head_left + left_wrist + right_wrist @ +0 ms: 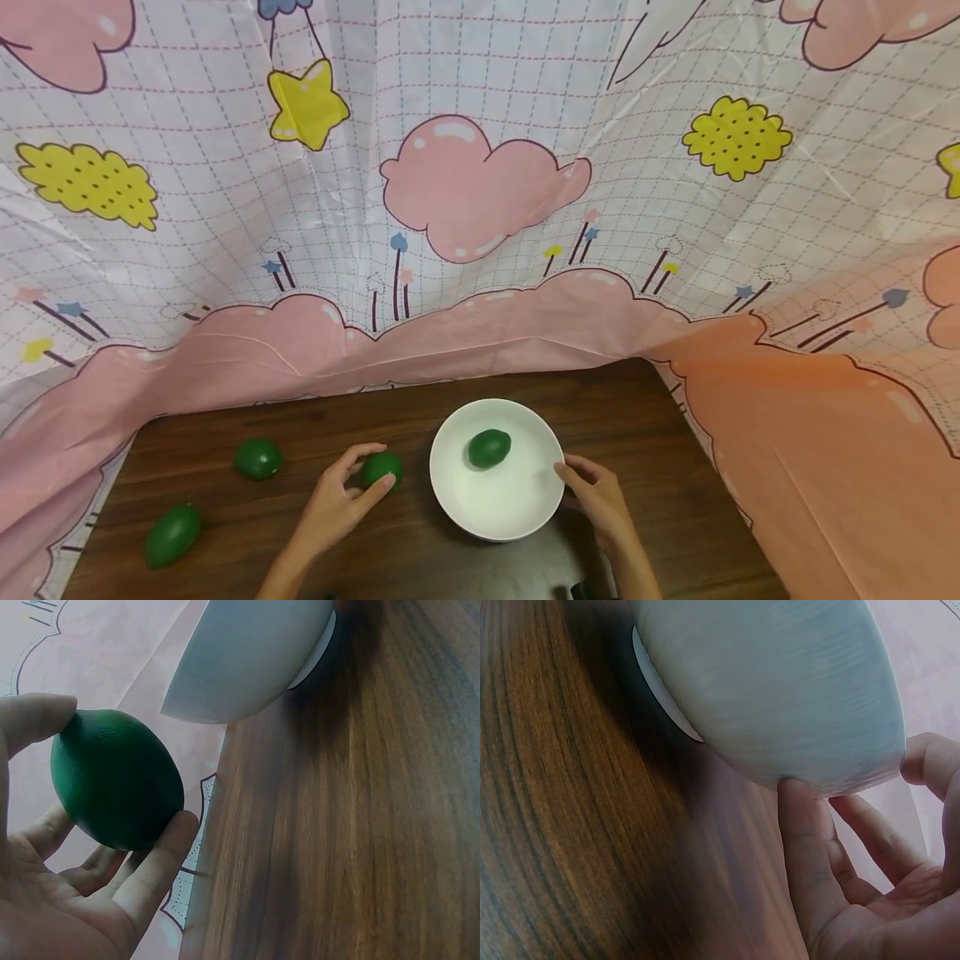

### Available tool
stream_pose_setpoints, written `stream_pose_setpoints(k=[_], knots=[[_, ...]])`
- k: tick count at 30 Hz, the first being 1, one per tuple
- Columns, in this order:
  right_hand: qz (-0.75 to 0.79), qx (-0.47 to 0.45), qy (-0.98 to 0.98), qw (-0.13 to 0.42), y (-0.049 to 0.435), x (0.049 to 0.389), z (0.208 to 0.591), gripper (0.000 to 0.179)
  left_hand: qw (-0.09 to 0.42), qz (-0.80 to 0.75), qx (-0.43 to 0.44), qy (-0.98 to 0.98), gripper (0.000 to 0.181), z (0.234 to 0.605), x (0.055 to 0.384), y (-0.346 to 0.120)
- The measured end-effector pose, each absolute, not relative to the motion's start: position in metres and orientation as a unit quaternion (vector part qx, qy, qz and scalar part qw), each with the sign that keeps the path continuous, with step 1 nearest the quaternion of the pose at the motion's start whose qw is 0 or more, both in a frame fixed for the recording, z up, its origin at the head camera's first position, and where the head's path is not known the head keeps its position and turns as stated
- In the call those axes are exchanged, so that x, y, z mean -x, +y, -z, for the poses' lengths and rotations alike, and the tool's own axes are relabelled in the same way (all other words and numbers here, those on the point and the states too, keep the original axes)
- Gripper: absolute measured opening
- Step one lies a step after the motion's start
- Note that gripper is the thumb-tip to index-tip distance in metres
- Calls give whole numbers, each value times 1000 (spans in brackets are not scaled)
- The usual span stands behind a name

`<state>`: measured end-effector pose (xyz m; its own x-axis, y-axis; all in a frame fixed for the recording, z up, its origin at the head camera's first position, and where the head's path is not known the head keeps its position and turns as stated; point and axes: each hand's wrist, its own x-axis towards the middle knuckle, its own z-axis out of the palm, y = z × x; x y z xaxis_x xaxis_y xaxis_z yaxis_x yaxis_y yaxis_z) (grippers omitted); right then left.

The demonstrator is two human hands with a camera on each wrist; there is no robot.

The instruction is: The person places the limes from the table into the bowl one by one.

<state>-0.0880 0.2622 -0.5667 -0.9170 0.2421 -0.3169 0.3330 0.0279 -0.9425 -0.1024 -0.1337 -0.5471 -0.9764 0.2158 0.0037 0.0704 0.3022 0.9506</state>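
Observation:
My left hand pinches a green lime between thumb and fingers, left of the white bowl. In the left wrist view that lime is held above the wooden table, apart from the bowl. My right hand grips the bowl's right side, the thumb at the rim and the fingers against the outer wall, as the right wrist view shows on the bowl. Another lime lies inside the bowl, toward its back.
Two more limes lie on the left of the dark wooden table: one farther back, one nearer the front. A small black object shows at the front edge by my right wrist. A patterned cloth hangs behind and beside the table.

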Motion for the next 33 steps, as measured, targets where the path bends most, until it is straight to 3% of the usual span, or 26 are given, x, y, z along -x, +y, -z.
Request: stream_pose_setpoints(k=[33], knots=[[666, -205, 716, 39, 264, 89, 571, 43, 85, -592, -92, 796, 48, 540, 114, -110]])
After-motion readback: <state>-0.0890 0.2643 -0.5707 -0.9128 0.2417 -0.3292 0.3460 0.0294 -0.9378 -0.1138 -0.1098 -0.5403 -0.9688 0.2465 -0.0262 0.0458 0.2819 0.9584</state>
